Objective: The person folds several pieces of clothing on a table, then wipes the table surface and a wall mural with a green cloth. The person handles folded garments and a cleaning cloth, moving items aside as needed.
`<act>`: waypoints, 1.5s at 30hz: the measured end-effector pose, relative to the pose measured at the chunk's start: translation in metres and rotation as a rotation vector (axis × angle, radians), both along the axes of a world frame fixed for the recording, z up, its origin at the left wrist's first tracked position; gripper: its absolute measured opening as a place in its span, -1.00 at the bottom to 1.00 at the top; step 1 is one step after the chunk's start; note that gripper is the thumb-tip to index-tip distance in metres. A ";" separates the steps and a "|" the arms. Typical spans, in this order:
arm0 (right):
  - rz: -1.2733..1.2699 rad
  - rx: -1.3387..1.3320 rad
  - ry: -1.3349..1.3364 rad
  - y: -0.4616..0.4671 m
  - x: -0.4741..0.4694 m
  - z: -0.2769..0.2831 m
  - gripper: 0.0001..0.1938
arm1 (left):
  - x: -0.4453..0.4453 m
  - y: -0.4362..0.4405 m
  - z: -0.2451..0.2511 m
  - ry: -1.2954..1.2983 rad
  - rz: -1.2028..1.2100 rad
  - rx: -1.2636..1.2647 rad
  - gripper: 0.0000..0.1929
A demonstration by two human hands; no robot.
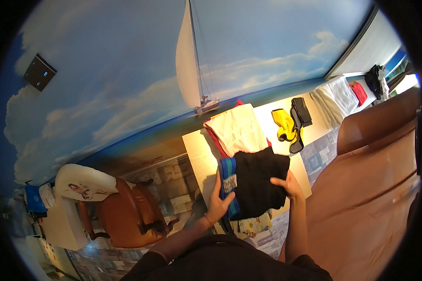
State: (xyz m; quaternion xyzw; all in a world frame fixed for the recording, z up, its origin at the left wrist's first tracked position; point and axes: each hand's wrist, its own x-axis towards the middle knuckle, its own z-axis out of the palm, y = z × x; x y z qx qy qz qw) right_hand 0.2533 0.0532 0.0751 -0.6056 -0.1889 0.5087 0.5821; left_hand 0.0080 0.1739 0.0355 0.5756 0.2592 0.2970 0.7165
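Observation:
Both hands hold up a pair of black boxer briefs (258, 182) with a blue and green striped waistband, folded or bunched into a compact shape. My left hand (219, 202) grips the waistband side, thumb on top beside a pale label bearing writing. On the opposite edge, my right hand (285, 186) pinches the black cloth between thumb and fingers. Just beyond the briefs, a stack of folded clothes with a pale pink garment (237, 128) on top lies on the light table (193, 147). To its right are a yellow and grey sock (285, 123) and a folded dark grey cloth item (301, 112).
A brown leather sofa (365, 196) fills the right side. White folded textiles (337, 100) and a red cloth (358, 93) lie farther along at the upper right. An armchair with a brown seat (126, 217) stands at the left. A printed cloth (251, 226) shows below the briefs.

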 end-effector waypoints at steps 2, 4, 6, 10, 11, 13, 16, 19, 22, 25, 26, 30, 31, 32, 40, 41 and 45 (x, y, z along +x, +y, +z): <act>-0.012 0.044 -0.056 0.034 0.017 0.005 -0.30 | 0.021 0.033 -0.004 -0.010 0.029 -0.002 -0.13; -0.025 0.118 -0.140 0.074 0.039 0.002 -0.28 | 0.047 0.070 -0.009 -0.055 0.081 0.041 -0.09; -0.074 0.124 -0.120 0.109 0.057 -0.006 -0.28 | 0.075 0.109 0.001 -0.141 0.174 0.176 -0.07; -0.147 -0.058 -0.177 0.140 0.090 -0.074 -0.33 | 0.111 0.164 -0.069 0.082 0.134 -0.111 -0.25; -0.205 -0.196 -0.228 0.144 0.088 -0.098 -0.35 | 0.112 0.175 -0.101 0.187 -0.006 -0.279 -0.32; -0.241 -0.260 -0.311 0.140 0.101 -0.153 -0.40 | 0.120 0.169 -0.146 0.353 0.110 -0.013 -0.42; -0.252 -0.068 -0.330 0.140 0.100 -0.159 -0.47 | 0.123 0.163 -0.142 0.343 0.168 -0.019 -0.43; -0.230 0.078 -0.443 0.149 0.096 -0.127 -0.52 | 0.117 0.144 -0.119 0.085 0.255 -0.065 -0.40; -0.172 0.062 -0.327 0.152 0.097 -0.099 -0.51 | 0.104 0.122 -0.085 -0.042 0.270 -0.309 -0.41; -0.103 -0.212 -0.341 0.149 0.111 -0.120 -0.35 | 0.103 0.132 -0.089 0.052 0.009 -0.824 -0.45; -0.078 -0.258 -0.413 0.143 0.111 -0.134 -0.34 | 0.104 0.131 -0.095 0.135 -0.007 -0.860 -0.47; -0.102 -0.081 -0.503 0.144 0.112 -0.144 -0.45 | 0.109 0.132 -0.103 0.143 0.055 -0.488 -0.48; -0.122 -0.017 -0.472 0.144 0.109 -0.137 -0.47 | 0.110 0.131 -0.095 0.107 0.069 -0.455 -0.48; -0.186 0.010 -0.444 0.143 0.106 -0.131 -0.55 | 0.112 0.131 -0.087 0.072 0.080 -0.422 -0.49; -0.189 0.018 -0.325 0.068 0.096 -0.040 -0.46 | 0.107 0.078 -0.003 0.029 -0.030 -0.489 -0.45; -0.222 0.023 -0.375 0.046 0.094 -0.034 -0.47 | 0.110 0.062 0.001 0.032 -0.057 -0.458 -0.41; -0.328 0.066 -0.258 -0.067 0.097 -0.050 -0.52 | 0.133 -0.030 -0.021 0.220 -0.224 -0.314 -0.25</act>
